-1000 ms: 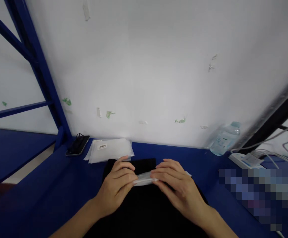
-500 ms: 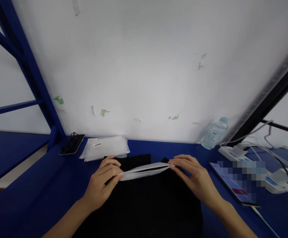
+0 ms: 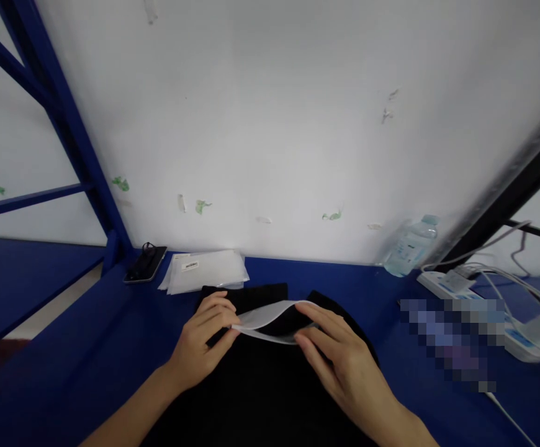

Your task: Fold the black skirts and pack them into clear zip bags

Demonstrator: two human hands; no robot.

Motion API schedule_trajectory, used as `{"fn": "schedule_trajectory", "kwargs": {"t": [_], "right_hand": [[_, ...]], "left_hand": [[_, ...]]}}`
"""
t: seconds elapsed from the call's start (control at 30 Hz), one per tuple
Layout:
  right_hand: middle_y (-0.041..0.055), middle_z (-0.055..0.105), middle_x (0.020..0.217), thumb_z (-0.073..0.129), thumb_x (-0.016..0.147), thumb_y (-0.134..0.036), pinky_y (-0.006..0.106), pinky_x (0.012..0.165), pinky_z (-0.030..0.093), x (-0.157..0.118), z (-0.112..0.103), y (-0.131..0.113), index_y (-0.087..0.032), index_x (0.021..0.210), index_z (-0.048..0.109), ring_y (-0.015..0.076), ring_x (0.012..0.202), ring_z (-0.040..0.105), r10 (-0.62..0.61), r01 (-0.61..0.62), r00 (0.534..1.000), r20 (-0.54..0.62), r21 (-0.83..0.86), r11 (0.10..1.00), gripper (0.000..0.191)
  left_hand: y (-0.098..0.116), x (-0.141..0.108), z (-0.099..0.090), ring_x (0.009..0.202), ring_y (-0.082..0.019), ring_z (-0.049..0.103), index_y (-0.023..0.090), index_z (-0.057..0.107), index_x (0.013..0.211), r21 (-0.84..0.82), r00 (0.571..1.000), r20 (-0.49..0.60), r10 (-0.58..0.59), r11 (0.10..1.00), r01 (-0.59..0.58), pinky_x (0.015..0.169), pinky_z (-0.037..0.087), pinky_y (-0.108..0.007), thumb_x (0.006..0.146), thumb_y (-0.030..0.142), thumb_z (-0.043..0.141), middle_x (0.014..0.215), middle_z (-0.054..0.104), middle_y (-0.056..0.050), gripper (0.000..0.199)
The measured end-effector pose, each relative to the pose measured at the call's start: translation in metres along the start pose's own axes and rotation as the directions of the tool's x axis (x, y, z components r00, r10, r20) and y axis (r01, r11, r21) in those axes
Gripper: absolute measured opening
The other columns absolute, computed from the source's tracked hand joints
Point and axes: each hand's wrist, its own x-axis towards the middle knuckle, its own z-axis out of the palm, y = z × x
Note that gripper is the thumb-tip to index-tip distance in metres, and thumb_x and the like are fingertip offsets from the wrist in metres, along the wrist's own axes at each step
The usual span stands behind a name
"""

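A head-worn camera looks forward and down from above the wearer's side of a white bag, near enough to frame the left hand, the right hand and both forearms. Beyond the bag, the pale wall faces the lens and fills the upper view; the blue table spreads wide on either side of the bag.

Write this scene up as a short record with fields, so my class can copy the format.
Left hand: pinches the left end of a white pouch
Right hand: touches the pouch's right part; exact grip unclear
Pouch mouth: gaping
Beneath the hands: black cloth
Back left: stacked white pouches, top one bearing a barcode label
Back right: clear bottle
Right: white power strip
Surface: blue table
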Motion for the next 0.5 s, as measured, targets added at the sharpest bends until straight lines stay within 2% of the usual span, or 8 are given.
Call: {"fn": "schedule_trajectory", "kwargs": {"t": [0.1, 0.17, 0.2, 0.27, 0.3, 0.37, 0.43, 0.5], "right_hand": [[0.0084, 0.066, 0.117, 0.054, 0.092, -0.016, 0.038, 0.087, 0.055, 0.003, -0.001, -0.004, -0.019, 0.115, 0.060, 0.0220, 0.104, 0.064, 0.027, -0.023, 0.997, 0.069, -0.062, 0.998, 0.025], [0.0100, 0.068, 0.110, 0.064, 0.083, -0.012, 0.040, 0.080, 0.058, 0.007, 0.004, -0.007, -0.016, 0.119, 0.057, 0.0255, 0.097, 0.065, 0.006, 0.013, 0.992, 0.125, -0.153, 0.988, 0.037], [0.0104, 0.068, 0.106, 0.067, 0.078, -0.010, 0.042, 0.077, 0.058, 0.009, 0.008, -0.009, -0.016, 0.115, 0.059, 0.0272, 0.094, 0.065, -0.009, 0.039, 0.989, 0.146, -0.206, 0.978, 0.037], [0.0097, 0.069, 0.093, 0.067, 0.074, -0.005, 0.042, 0.072, 0.057, 0.012, 0.016, -0.012, -0.017, 0.100, 0.062, 0.0282, 0.087, 0.064, -0.041, 0.092, 0.985, 0.169, -0.304, 0.948, 0.030], [0.0090, 0.068, 0.087, 0.065, 0.073, -0.003, 0.042, 0.070, 0.057, 0.013, 0.020, -0.013, -0.018, 0.094, 0.062, 0.0282, 0.084, 0.064, -0.055, 0.113, 0.983, 0.174, -0.341, 0.933, 0.026], [0.0075, 0.066, 0.077, 0.061, 0.073, 0.001, 0.041, 0.068, 0.056, 0.014, 0.025, -0.014, -0.018, 0.085, 0.062, 0.0276, 0.080, 0.063, -0.081, 0.140, 0.982, 0.172, -0.363, 0.921, 0.023], [0.0068, 0.064, 0.076, 0.059, 0.074, 0.000, 0.041, 0.068, 0.055, 0.014, 0.026, -0.015, -0.017, 0.085, 0.061, 0.0268, 0.078, 0.062, -0.088, 0.125, 0.987, 0.131, -0.310, 0.943, 0.021], [0.0075, 0.065, 0.083, 0.056, 0.079, -0.004, 0.040, 0.068, 0.055, 0.010, 0.024, -0.018, -0.017, 0.093, 0.061, 0.0257, 0.080, 0.063, -0.080, 0.091, 0.995, 0.062, -0.201, 0.975, 0.021]], "left_hand": [[0.010, -0.013, -0.003, 0.094, -0.019, 0.063, 0.024, 0.065, 0.099, 0.007, 0.995, -0.005, -0.098, 0.995, 0.099, 0.101, 0.045, -0.045, 0.089, 0.009, 0.056, 0.091, 0.067, -0.001, 0.020], [0.018, -0.026, -0.006, 0.096, -0.020, 0.063, 0.025, 0.064, 0.105, -0.023, 0.947, -0.014, -0.319, 0.947, 0.319, 0.092, 0.050, -0.040, 0.092, 0.018, 0.056, 0.099, 0.066, -0.004, 0.017], [0.021, -0.032, -0.008, 0.092, -0.020, 0.065, 0.024, 0.063, 0.105, -0.083, 0.885, 0.013, -0.466, 0.881, 0.465, 0.085, 0.053, -0.038, 0.093, 0.025, 0.055, 0.099, 0.066, -0.004, 0.015], [0.027, -0.039, -0.013, 0.073, -0.019, 0.066, 0.021, 0.062, 0.099, -0.268, 0.666, 0.174, -0.725, 0.616, 0.741, 0.062, 0.056, -0.032, 0.093, 0.043, 0.053, 0.092, 0.066, -0.005, 0.025], [0.029, -0.040, -0.015, 0.063, -0.017, 0.065, 0.019, 0.062, 0.097, -0.352, 0.537, 0.297, -0.789, 0.432, 0.830, 0.053, 0.054, -0.029, 0.092, 0.050, 0.052, 0.090, 0.067, -0.006, 0.033], [0.032, -0.035, -0.017, 0.054, -0.016, 0.065, 0.015, 0.062, 0.097, -0.422, 0.310, 0.543, -0.780, 0.065, 0.904, 0.044, 0.051, -0.027, 0.090, 0.061, 0.049, 0.094, 0.070, -0.011, 0.049], [0.034, -0.026, -0.014, 0.061, -0.019, 0.071, 0.011, 0.063, 0.102, -0.415, 0.186, 0.698, -0.692, -0.179, 0.892, 0.049, 0.055, -0.028, 0.089, 0.068, 0.044, 0.103, 0.071, -0.017, 0.061], [0.033, -0.016, -0.008, 0.072, -0.023, 0.074, 0.008, 0.065, 0.101, -0.405, 0.155, 0.765, -0.625, -0.280, 0.870, 0.057, 0.058, -0.031, 0.089, 0.071, 0.040, 0.105, 0.071, -0.020, 0.068]]}}
